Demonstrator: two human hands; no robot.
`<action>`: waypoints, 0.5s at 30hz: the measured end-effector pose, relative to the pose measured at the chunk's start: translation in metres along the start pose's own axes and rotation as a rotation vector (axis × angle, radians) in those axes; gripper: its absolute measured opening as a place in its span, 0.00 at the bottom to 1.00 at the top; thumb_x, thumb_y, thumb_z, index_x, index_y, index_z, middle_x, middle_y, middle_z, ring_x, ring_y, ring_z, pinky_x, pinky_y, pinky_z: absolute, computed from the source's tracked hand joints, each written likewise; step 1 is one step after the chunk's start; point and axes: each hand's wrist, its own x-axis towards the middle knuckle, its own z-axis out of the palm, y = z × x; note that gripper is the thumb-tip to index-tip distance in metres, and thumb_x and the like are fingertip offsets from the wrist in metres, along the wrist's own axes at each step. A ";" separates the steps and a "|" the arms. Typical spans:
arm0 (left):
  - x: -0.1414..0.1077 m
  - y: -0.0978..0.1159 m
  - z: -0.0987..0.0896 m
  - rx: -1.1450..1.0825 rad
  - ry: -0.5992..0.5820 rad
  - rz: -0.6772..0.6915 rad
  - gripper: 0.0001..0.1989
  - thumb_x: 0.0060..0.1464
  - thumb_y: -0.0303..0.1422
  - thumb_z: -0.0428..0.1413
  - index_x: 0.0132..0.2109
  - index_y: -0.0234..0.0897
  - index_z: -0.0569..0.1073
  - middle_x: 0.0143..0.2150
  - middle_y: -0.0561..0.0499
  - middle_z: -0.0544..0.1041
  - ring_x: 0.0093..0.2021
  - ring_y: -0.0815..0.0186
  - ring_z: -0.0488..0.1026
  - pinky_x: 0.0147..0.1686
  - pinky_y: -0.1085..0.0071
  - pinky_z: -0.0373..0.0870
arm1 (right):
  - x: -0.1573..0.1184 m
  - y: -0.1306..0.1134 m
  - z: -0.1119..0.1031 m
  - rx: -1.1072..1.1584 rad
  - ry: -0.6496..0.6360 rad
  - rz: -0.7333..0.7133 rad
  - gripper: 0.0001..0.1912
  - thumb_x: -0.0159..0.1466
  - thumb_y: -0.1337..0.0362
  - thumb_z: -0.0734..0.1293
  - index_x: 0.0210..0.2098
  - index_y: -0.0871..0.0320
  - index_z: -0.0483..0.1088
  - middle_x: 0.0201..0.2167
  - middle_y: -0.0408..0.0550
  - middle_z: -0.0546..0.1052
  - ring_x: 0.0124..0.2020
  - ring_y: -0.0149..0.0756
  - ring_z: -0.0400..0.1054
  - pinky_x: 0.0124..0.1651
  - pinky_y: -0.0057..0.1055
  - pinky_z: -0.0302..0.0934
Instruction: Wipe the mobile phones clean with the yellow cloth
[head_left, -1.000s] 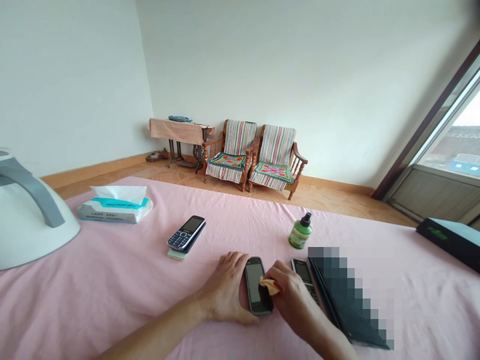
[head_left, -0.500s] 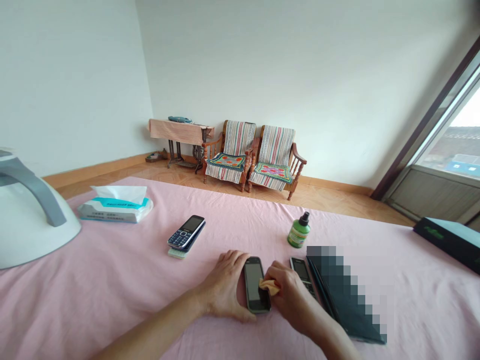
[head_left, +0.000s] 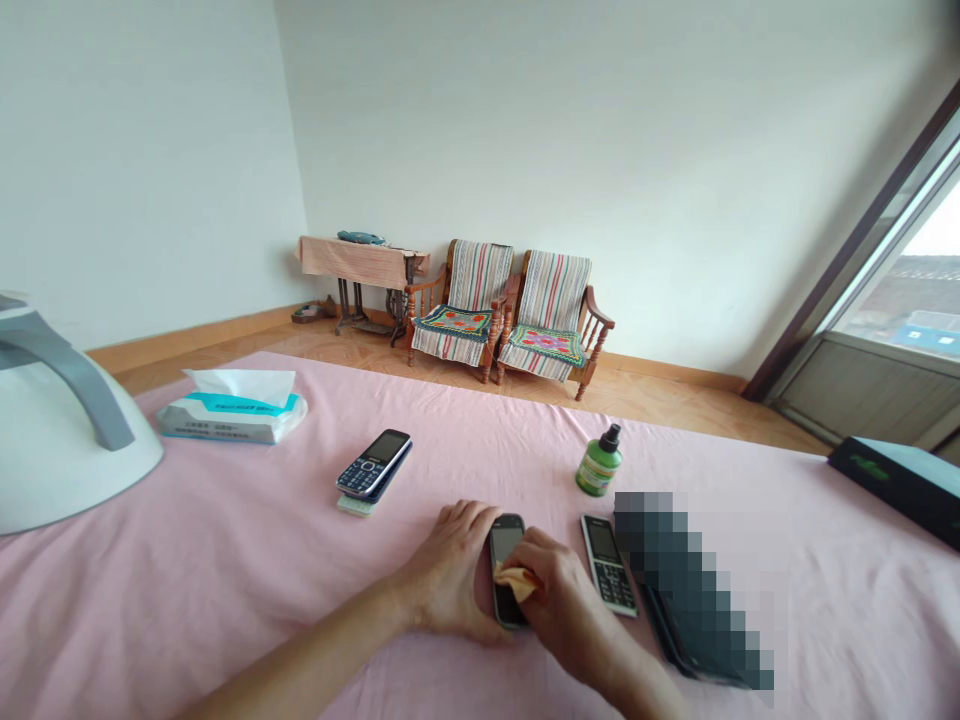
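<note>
A dark touchscreen phone [head_left: 511, 533] lies face up on the pink tablecloth. My left hand [head_left: 450, 575] steadies it along its left side, fingers at the top edge and thumb at the bottom corner. Pinched in my right hand [head_left: 559, 590] is a small yellow-orange cloth [head_left: 516, 580], pressed against the phone's screen. My right hand covers part of the phone's right side. Just right of that hand lies a silver-and-black keypad phone [head_left: 609, 565]. Beside it is a dark, flat, wallet-like item [head_left: 679, 630], largely blurred by pixel blocks.
A green spray bottle [head_left: 599, 465] stands beyond the keypad phone. To the left are stacked keypad phones [head_left: 373, 465], a tissue pack [head_left: 229, 415] and a white kettle [head_left: 67, 440]. A black box [head_left: 892, 490] sits at the right edge. Two wooden chairs [head_left: 517, 310] stand by the wall.
My right hand has moved left with the cloth, across the phone's screen, uncovering more of the keypad phone. My left hand and the touchscreen phone have stayed in place.
</note>
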 end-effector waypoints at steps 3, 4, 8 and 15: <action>0.000 -0.002 0.003 0.005 0.014 0.011 0.43 0.22 0.45 0.68 0.49 0.43 0.62 0.47 0.49 0.67 0.46 0.53 0.65 0.48 0.61 0.60 | -0.001 -0.001 0.005 0.008 -0.045 0.008 0.13 0.53 0.82 0.60 0.24 0.60 0.69 0.31 0.45 0.71 0.32 0.30 0.65 0.34 0.24 0.55; 0.000 -0.003 0.004 0.004 0.017 0.015 0.44 0.22 0.45 0.68 0.50 0.43 0.62 0.47 0.49 0.67 0.46 0.53 0.65 0.48 0.61 0.60 | -0.003 -0.002 0.005 0.007 -0.079 0.018 0.13 0.53 0.82 0.60 0.24 0.60 0.70 0.31 0.45 0.71 0.32 0.30 0.65 0.33 0.24 0.55; -0.001 -0.007 0.006 0.016 0.026 0.033 0.49 0.24 0.49 0.67 0.55 0.41 0.58 0.50 0.46 0.66 0.48 0.51 0.64 0.50 0.60 0.59 | -0.010 -0.006 0.001 -0.004 -0.185 0.040 0.14 0.53 0.81 0.60 0.24 0.59 0.71 0.30 0.43 0.71 0.30 0.28 0.66 0.31 0.23 0.54; -0.001 -0.005 0.005 0.013 0.012 0.022 0.44 0.22 0.47 0.67 0.50 0.43 0.61 0.47 0.49 0.67 0.46 0.53 0.65 0.47 0.62 0.60 | -0.006 -0.003 0.007 0.017 -0.066 0.008 0.14 0.52 0.83 0.59 0.24 0.59 0.70 0.32 0.45 0.71 0.32 0.29 0.65 0.33 0.23 0.55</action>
